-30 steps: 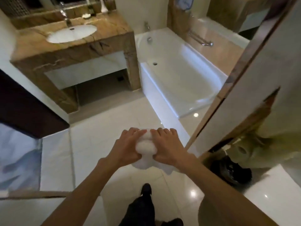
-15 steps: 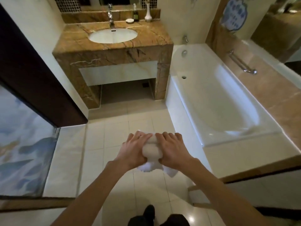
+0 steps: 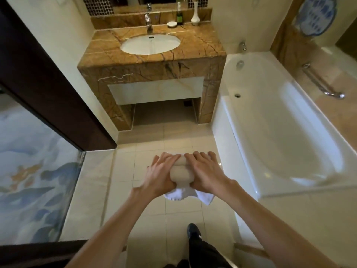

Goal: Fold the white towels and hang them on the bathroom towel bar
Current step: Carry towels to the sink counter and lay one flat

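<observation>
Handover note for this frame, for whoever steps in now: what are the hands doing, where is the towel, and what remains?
Hands: the left hand and the right hand grip one white towel from either side, fingers curled over its top.
Towel: a thick bundle held in the air above the floor tiles, loose edges hanging below, facing the vanity, with the bathtub to the right.
Done: towel gathered; a neat fold cannot be confirmed.
Left: finish folding and hang it. The only bar in view, the metal bar on the wall over the bathtub, is bare.
</observation>
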### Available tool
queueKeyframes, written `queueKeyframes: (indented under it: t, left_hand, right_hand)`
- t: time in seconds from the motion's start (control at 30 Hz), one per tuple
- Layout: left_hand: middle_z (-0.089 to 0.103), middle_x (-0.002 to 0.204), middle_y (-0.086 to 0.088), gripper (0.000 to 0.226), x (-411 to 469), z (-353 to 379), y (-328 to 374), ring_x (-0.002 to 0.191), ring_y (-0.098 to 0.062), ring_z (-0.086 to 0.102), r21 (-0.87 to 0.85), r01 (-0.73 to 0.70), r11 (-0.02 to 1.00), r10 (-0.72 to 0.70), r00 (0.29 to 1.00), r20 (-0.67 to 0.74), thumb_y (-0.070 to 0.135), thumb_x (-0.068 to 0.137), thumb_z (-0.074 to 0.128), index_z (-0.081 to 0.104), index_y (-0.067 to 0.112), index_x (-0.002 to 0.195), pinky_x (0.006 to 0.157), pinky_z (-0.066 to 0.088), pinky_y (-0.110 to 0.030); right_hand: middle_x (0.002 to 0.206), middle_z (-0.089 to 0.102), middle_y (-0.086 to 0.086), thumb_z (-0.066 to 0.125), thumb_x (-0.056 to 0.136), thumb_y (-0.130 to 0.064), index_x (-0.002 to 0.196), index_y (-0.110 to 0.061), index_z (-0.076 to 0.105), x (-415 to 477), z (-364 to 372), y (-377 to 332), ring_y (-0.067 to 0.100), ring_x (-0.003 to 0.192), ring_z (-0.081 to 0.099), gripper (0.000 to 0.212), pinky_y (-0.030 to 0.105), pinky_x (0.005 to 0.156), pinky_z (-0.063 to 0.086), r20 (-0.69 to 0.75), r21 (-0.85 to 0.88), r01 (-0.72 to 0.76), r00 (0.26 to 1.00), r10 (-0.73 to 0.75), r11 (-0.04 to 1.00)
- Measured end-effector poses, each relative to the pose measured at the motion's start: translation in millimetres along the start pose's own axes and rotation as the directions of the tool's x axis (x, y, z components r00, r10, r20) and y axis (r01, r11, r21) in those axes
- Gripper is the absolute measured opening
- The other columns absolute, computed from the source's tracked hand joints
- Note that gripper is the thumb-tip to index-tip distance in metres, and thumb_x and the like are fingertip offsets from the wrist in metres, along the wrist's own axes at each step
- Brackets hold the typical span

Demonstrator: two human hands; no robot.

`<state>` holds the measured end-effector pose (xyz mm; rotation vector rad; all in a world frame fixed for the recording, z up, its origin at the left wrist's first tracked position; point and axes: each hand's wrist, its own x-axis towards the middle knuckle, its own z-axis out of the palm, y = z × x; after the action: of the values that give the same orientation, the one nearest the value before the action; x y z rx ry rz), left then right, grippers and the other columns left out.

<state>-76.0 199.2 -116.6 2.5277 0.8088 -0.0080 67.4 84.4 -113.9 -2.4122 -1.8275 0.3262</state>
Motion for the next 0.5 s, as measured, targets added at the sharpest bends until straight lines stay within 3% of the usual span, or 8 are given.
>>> queueKeyframes:
  t: [0.13,0.27,0.5]
  left_hand:
    - [0.040,0.126,0.009,0.074,30.9,-8.8,0.0,0.107,-0.021,0.038,-0.009,0.014,1.000,-0.014,1.000,-0.026,0.034,0.064,0.058,0.037,0.037,0.135,0.077,0.047,-0.040]
    - [0.040,0.128,0.006,0.076,53.3,-17.8,-7.4,0.108,-0.022,0.038,-0.030,0.044,0.999,-0.046,0.998,-0.047,0.023,0.067,0.064,0.037,0.034,0.138,0.076,0.045,-0.035]
    - [0.038,0.129,0.003,0.076,101.0,-42.6,-38.0,0.112,-0.020,0.035,0.005,0.095,0.995,-0.095,0.994,-0.058,0.024,0.070,0.063,0.033,0.038,0.138,0.075,0.036,-0.029]
  right_hand:
    - [0.110,0.049,-0.002,0.067,0.059,-0.038,0.126,-0.024,0.040,29.2,-6.6,21.2,0.024,0.104,0.047,0.074,0.041,0.093,0.029,-0.029,0.038,0.007,1.000,-0.006,0.999]
    - [0.112,0.047,-0.002,0.068,0.058,-0.040,0.126,-0.025,0.040,61.7,-14.1,30.1,0.022,0.105,0.044,0.075,0.039,0.095,0.028,-0.029,0.041,0.042,0.999,-0.041,0.998]
    - [0.114,0.045,-0.003,0.070,0.058,-0.040,0.126,-0.026,0.037,131.3,-20.4,33.0,0.021,0.107,0.044,0.077,0.040,0.100,0.025,-0.008,0.050,0.089,0.996,-0.089,0.995]
